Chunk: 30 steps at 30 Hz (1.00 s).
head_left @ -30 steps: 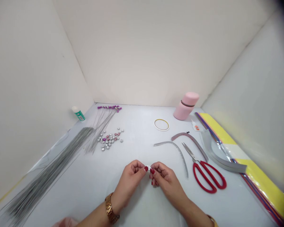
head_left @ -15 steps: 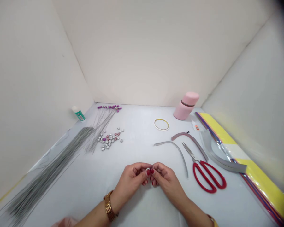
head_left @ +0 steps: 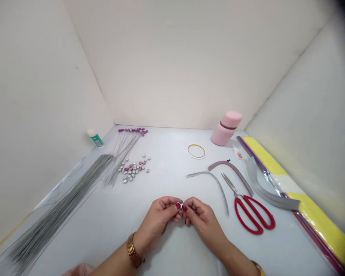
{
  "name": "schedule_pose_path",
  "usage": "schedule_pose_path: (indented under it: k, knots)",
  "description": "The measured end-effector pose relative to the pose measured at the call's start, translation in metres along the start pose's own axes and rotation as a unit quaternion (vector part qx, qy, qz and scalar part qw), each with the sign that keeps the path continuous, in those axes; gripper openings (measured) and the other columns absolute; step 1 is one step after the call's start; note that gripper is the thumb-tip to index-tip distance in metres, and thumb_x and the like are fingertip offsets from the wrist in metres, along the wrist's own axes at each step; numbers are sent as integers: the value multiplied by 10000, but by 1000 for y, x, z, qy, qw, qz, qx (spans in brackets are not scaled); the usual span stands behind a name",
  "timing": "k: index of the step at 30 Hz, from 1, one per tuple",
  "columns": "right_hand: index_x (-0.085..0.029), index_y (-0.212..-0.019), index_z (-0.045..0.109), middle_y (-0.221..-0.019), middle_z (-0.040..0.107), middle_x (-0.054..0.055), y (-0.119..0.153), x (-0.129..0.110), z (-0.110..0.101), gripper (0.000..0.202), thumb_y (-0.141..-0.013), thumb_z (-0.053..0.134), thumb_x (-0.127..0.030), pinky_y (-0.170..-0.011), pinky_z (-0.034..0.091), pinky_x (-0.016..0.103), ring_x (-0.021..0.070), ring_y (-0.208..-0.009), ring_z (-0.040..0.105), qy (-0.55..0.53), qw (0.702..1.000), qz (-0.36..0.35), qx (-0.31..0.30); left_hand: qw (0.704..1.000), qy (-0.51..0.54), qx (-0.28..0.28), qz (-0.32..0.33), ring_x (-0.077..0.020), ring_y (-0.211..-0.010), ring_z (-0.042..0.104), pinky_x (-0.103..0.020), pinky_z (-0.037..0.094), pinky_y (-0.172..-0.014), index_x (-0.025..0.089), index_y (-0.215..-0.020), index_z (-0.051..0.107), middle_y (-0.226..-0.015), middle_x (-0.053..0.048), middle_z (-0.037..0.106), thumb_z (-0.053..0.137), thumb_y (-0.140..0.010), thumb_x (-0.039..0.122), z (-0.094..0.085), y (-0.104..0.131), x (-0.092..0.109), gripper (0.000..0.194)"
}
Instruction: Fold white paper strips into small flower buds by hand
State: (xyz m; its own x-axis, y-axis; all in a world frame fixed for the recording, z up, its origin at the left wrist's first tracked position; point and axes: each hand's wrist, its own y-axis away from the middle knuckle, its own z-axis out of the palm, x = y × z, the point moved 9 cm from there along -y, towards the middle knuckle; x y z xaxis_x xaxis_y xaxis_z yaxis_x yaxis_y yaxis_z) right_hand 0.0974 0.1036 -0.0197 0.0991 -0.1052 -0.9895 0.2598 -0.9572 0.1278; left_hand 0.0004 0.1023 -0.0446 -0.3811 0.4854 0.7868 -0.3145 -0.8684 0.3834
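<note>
White and barely visible: pinching a tiny piece [head_left: 181, 206] between left hand [head_left: 160, 215] and right hand [head_left: 203, 219], both nearly closed, low over the white tabletop [head_left: 168, 174], left of the red-handled scissors [head_left: 239, 196]. Apparently shaping by touch; next probably calling for light, even pressure and a small turn.

On my feed, the left hand [head_left: 160, 215] and right hand [head_left: 202, 216] mostly hid a small pale piece [head_left: 181, 206] I couldn't identify, while the bottom edge cut off both forearms [head_left: 115, 258] and pink cloth [head_left: 79, 270].
</note>
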Motion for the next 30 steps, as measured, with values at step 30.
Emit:
schedule_pose_path:
  k: [30]
  knots:
    - [-165,-686,528,-566,516,-29,-2,6,-3,243,-764,546,-395,-488,368,226,99,-480,473,-46,997,58,11,942,-318,42,97,-168,-682,536,-243,398,-644,141,-709,607,-699,-34,626,562,-729,332,-2,6,32,198]
